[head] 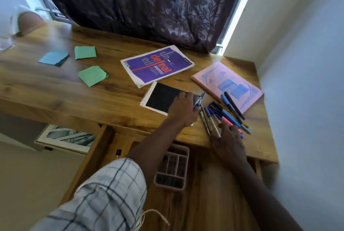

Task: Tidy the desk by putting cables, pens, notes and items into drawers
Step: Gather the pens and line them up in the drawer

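Pink organiser (172, 167) part-hidden (behind forearm (149, 145)), pens (226, 114) blurred

Marker pens (226, 117), blue, purple, black and pink, fanned in loose pile at desk (104, 98) right front, some overlapping pink book (228, 81). Bunch of pens (198, 100) gripped in left hand (184, 109) beside black spiral pad (160, 98). Blue note stack (54, 57) and two green note stacks (85, 52) (92, 75) apart at left. Open drawer (208, 189) holds pink divided tray (172, 167).

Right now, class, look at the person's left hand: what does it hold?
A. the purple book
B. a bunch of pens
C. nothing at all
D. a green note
B: the left hand grips a bunch of pens over the black notebook; the green notes and purple book lie untouched farther off.
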